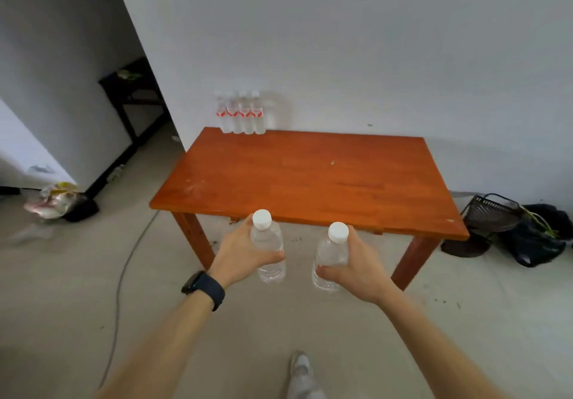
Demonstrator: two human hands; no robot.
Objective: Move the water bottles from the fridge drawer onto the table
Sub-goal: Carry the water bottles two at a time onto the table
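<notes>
Head view: the left hand [238, 250] and right hand [356, 271] each held one water bottle, both short of the table [310, 178] and over the floor in front of its near edge. On the left bottle [268, 243], the fingers were curled round the far side of the body and the thumb lay across the near side, with the cap clear above the grip. The right bottle [331, 251] was held in a mirror-image wrap, thumb pressed across the lower body. Both bottles were close to upright, long axis vertical and caps uppermost, with their bases showing below the hands. A black watch [203, 287] sat on the left wrist. The key relation was that the tabletop lay straight ahead of and beyond both sets of fingers, and the two hands were side by side and apart. A row of four bottles [242, 113] stood at the far left corner, against the wall [372, 42]. The left hand was the nearer one to that row, and bare wood ran to its right. Judgement: the move pending was a forward reach over the near edge, then a base-first set-down. Since the bases were free, no regrip should be needed. The long reach to the far corner risked knocking the standing row. The fridge drawer was not in view.
</notes>
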